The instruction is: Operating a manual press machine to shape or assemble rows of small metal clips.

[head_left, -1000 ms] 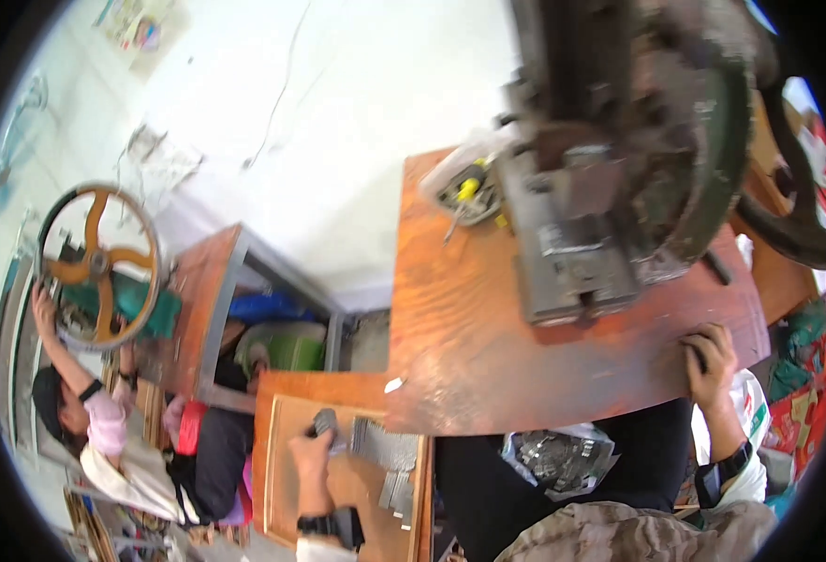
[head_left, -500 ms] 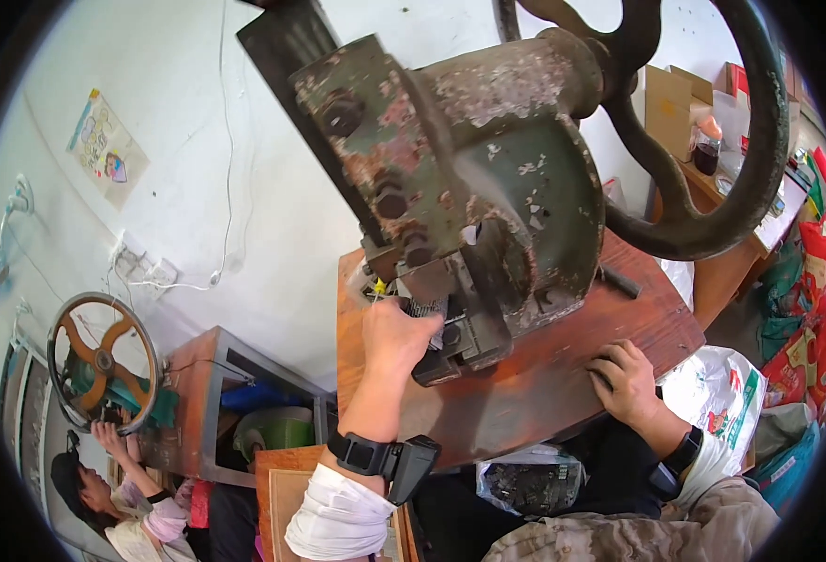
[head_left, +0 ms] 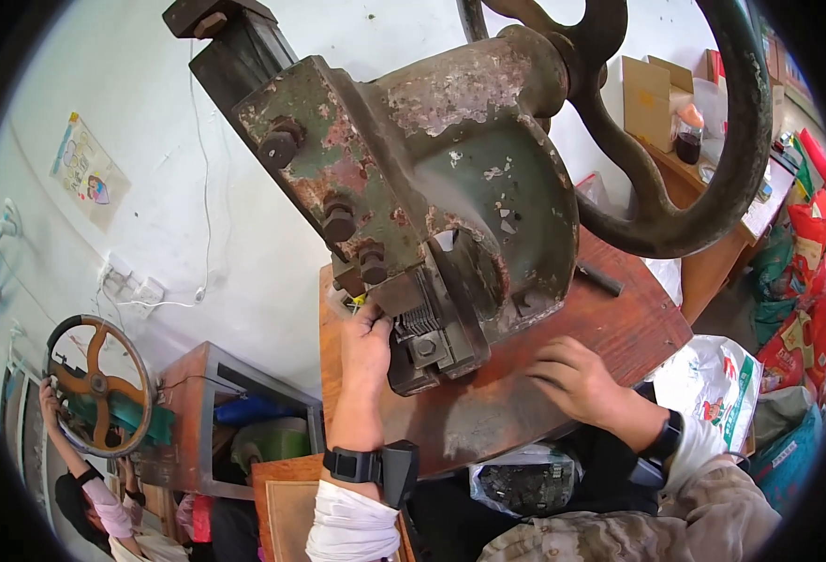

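A hand press with worn green paint [head_left: 413, 159] stands on a reddish wooden table, with a dark metal die [head_left: 427, 347] at its base. A stack of thin ridged metal plates [head_left: 418, 317] sits in the die. My left hand [head_left: 366, 342] is closed at the left side of the die, its thumb and fingertips pinched beside the ridged stack; what lies between them is hidden. A small yellow piece [head_left: 358, 301] shows just past its fingertips. My right hand [head_left: 582, 382] hovers over the table's near right part, fingers loosely bent, with nothing visible in them.
The press's large handwheel [head_left: 750, 140] arches at the upper right. A clear bag of dark small parts [head_left: 528, 485] lies on my lap. A metal bar [head_left: 600, 278] lies beside the press base. At lower left another person's hand [head_left: 50, 403] touches a second handwheel [head_left: 99, 384].
My right hand has lifted from the table and moved left toward the die. My left hand has drawn back slightly, uncovering more of the ridged stack. The view has shifted.
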A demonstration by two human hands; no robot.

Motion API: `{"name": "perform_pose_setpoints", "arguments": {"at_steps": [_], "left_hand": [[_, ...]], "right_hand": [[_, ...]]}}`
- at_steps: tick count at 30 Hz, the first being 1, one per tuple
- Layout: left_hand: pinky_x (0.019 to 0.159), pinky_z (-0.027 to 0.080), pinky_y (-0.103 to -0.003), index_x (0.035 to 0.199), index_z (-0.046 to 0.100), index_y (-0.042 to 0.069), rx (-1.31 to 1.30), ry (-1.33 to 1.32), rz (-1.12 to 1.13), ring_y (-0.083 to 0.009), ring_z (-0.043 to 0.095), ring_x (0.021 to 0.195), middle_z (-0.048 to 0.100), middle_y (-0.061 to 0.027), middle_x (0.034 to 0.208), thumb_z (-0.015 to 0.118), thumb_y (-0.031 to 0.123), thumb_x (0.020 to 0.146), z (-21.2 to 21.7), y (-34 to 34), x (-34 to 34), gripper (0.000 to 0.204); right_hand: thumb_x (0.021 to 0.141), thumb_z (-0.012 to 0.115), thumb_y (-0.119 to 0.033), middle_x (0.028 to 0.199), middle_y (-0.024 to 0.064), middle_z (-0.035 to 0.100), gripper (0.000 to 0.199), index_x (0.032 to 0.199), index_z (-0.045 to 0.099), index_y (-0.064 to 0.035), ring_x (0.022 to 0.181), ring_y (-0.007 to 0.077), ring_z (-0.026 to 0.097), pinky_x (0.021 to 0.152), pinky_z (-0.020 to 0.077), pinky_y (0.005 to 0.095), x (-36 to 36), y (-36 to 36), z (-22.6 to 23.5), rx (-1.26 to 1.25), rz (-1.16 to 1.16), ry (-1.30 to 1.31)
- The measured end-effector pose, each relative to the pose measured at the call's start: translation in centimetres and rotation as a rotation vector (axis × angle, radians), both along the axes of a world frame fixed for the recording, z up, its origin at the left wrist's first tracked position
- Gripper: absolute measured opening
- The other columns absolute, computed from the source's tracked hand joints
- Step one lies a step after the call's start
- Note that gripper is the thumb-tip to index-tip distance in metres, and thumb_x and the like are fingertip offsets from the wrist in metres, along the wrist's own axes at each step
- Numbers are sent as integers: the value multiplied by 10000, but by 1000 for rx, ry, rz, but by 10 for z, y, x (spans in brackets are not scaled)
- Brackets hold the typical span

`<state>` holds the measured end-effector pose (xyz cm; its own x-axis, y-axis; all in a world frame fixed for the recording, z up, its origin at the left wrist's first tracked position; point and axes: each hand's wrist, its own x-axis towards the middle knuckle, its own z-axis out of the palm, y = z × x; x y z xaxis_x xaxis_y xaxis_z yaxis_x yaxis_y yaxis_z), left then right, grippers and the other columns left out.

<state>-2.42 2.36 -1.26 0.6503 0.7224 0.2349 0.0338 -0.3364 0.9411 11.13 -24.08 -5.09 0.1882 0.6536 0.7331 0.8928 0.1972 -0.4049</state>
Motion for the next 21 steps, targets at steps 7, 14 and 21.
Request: {"name": "perform_pose_setpoints", "arguments": {"at_steps": [7, 14, 21], "left_hand": [[873, 403, -273, 1159, 531, -53, -156, -5, -22, -168, 554, 958, 608, -101, 1078, 488, -31, 836, 19, -14, 5, 327], [888, 420, -341, 1157, 512, -56, 79, 68, -126, -202, 557, 1027, 608, -114, 1089, 474, -70, 780, 1, 0, 6, 379], [919, 413, -406, 1083, 594, 10, 372, 55, 188, -377, 516, 1043, 535, -233, 1078, 602, 58, 761, -20, -10, 13, 326]], "right_hand": [[735, 705, -134, 955, 155, 588, 248, 926, 620, 0, 853, 340, 582, 723, 487, 389, 5, 94, 23, 95, -4, 145], [647, 771, -227, 926, 177, 570, 409, 923, 579, 5, 878, 373, 561, 746, 463, 422, 1, 125, 36, -78, -95, 279], [567, 821, -332, 1049, 207, 549, 696, 1087, 534, 28, 979, 375, 548, 829, 459, 403, -10, 136, 37, -61, -250, 190]]}}
